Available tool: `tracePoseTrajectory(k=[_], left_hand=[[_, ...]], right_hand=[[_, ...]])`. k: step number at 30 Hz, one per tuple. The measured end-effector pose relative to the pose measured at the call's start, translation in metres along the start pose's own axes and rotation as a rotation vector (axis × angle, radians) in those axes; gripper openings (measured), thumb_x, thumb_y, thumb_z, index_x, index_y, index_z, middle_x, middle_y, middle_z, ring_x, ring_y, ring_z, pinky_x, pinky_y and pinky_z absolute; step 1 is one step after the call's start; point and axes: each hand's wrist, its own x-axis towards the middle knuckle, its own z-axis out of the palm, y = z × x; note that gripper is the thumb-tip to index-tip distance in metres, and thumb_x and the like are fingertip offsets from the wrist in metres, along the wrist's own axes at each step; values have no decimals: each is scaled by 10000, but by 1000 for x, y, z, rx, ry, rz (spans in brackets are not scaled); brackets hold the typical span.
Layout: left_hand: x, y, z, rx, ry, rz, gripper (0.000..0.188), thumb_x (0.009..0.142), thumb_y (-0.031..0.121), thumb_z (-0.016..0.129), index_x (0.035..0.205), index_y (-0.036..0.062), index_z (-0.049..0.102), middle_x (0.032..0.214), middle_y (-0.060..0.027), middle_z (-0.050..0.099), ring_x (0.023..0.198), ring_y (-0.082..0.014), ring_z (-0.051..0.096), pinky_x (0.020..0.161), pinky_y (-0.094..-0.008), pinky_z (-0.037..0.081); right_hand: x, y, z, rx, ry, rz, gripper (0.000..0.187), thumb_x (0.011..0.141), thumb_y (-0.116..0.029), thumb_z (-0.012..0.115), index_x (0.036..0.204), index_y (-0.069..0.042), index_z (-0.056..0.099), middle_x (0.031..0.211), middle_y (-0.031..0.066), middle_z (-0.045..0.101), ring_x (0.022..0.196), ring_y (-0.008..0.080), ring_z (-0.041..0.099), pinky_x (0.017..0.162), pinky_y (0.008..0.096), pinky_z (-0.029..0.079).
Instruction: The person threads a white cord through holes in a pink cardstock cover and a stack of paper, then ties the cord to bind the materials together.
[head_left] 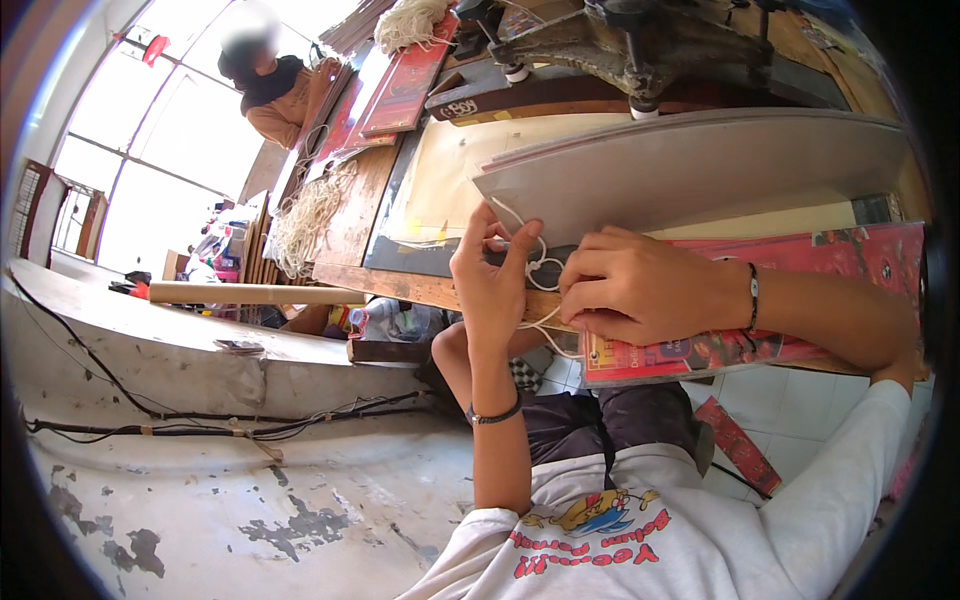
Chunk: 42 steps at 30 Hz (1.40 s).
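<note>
A thin white cord [543, 264] runs between my two hands, with a loop or knot in it. My left hand [488, 275] pinches the cord between thumb and fingers, beside the near left corner of a stack of grey boards [700, 175]. My right hand [650, 285] is closed on the same cord with its fingers bent down; their tips are partly hidden. Under my right wrist lies a stack of red printed sheets [840, 270], and its left end overhangs the table edge. The cord trails down from my hands to that left end.
A dark metal machine part [610, 50] stands on the wooden table behind the boards. Bundles of white cord [312, 215] hang at the left edge, near more red sheets [410, 75]. A person [275, 90] is at the far left. A cardboard tube [255, 293] lies on the ledge.
</note>
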Motion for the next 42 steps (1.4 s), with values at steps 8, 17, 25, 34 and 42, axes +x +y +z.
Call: tracePoseTrajectory(k=[8,17,25,34,42], left_hand=[[-3,-14,-7,1,45,95,322,845,97,828,1112,9,673,845,-6,659,724,-79,491,636,-244,420],[-9,-17,-13,-276,-49,10,261,811,-33,810,1038,-8,683,947,-31,706,819,-82,579,721,-245,488],[-5,-19,-21,-183,-138,139,281,762,-123,701,1018,-10,728,1045,-94,737,938,-158,636,799,-271,498],[-9,-21,-15,-130,-65,171,303,738,-105,680,1016,3,735,960,-120,747,883,-192,669,759,-281,485],[-13,-15,-16,-92,-52,113,246,768,-78,713,1004,-6,711,960,-117,748,868,-176,677,755,-282,499]], right_hand=[[2,-1,0,6,-37,8,89,893,-165,708,926,-82,702,994,69,643,967,260,590,888,407,469],[1,1,1,26,-79,6,94,932,-150,661,954,-59,657,1027,95,617,967,285,588,893,407,484],[-2,-6,4,138,-217,109,123,948,-75,647,1061,-46,609,1088,81,603,978,266,627,867,383,512],[-1,-5,4,287,-256,221,103,967,-60,627,1068,-41,618,1099,78,586,992,258,604,891,383,487],[3,-5,0,137,-257,136,155,905,-61,680,1057,-57,649,1054,71,606,998,263,601,885,381,499]])
